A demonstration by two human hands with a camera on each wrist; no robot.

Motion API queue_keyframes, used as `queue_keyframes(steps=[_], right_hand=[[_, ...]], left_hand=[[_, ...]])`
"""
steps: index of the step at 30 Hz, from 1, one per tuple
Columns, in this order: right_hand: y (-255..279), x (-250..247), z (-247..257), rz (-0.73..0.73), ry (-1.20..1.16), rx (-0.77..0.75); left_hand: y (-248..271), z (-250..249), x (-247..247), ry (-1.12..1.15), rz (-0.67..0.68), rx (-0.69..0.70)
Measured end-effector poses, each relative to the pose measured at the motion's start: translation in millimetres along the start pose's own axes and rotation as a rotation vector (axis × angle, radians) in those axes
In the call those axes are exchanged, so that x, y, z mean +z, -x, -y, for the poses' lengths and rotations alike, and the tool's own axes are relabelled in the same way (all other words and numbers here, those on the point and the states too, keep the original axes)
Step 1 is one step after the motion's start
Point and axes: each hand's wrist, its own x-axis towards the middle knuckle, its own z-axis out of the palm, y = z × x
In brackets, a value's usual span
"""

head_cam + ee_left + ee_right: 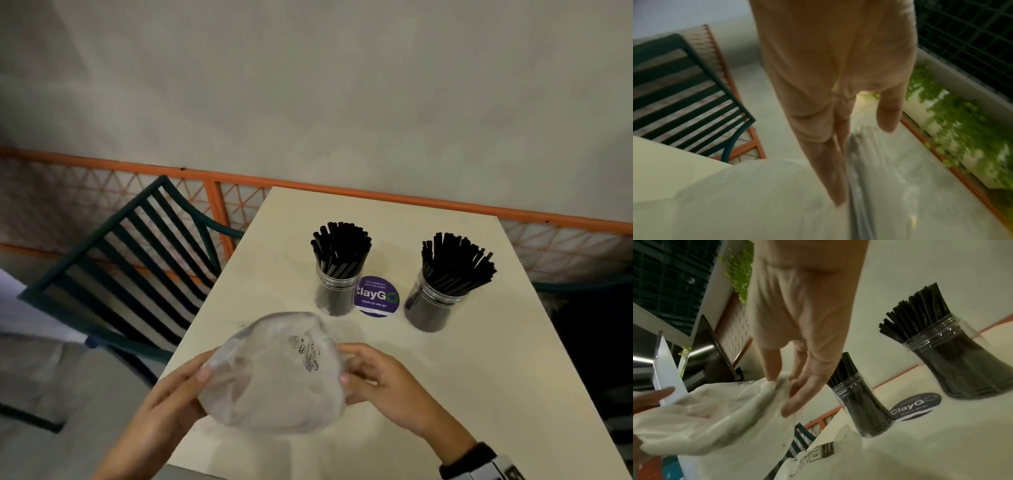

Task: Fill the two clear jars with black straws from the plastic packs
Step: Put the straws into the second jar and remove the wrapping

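Two clear jars stand at the far side of the table, the left jar (337,291) (861,407) and the right jar (433,301) (962,363), each packed with black straws (342,246) that fan out above the rim. Nearer me, both hands hold up a crumpled translucent plastic pack (274,377) (705,418) with small black print; no straws show inside it. My left hand (202,377) grips its left edge, thumb on top, with the fingers (824,162) lying along the plastic (756,194). My right hand (346,377) (781,392) pinches the right edge.
A round purple "ClayGo" sticker (376,296) lies on the cream table (462,394) between the jars. A dark slatted chair (120,260) stands at the table's left. An orange mesh railing (219,205) runs behind the table's far edge.
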Motion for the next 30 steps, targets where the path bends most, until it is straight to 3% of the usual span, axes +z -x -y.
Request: queue_keyframes(steps=[5, 9, 12, 14, 17, 19, 21, 22, 23, 25, 27, 28, 30], right_hand=[[-11, 34, -2, -0.228, 0.303, -0.179], [-16, 45, -3, -0.61, 0.547, -0.392], [-19, 52, -4, -0.734, 0.792, -0.386], [-24, 59, -9, -0.661, 0.831, -0.324], [-28, 67, -29, -0.192, 1.026, -0.338], [-33, 71, -44, -0.012, 1.094, -0.261], [-39, 78, -57, 0.119, 1.177, -0.066], [-45, 81, -67, 0.163, 1.263, 0.011], [-50, 84, -75, 0.167, 1.339, 0.028], [-58, 91, -89, 0.157, 1.391, -0.019], [-61, 94, -86, 0.171, 1.367, 0.008], [-63, 95, -87, 0.17, 1.377, 0.008], [-64, 96, -87, 0.16, 1.382, -0.037]], left_hand=[[-11, 7, -23, -0.309, -0.121, 0.112], [-21, 17, -41, -0.663, -0.581, 0.322], [-25, 27, -40, -0.908, -0.677, 0.413], [-32, 44, -39, -0.944, -0.607, 0.341], [-43, 75, -45, -0.945, -0.437, 0.176], [-43, 81, -44, -0.926, -0.271, 0.048], [-39, 79, -42, -1.008, -0.023, -0.147], [-38, 78, -43, -1.085, 0.054, -0.163], [-37, 75, -42, -1.145, 0.064, -0.128], [-44, 73, -30, -1.171, 0.074, 0.11], [-60, 82, -19, -1.306, 0.193, 0.309], [-68, 94, -16, -1.424, 0.263, 0.33], [-79, 120, -15, -1.573, 0.352, 0.216]])
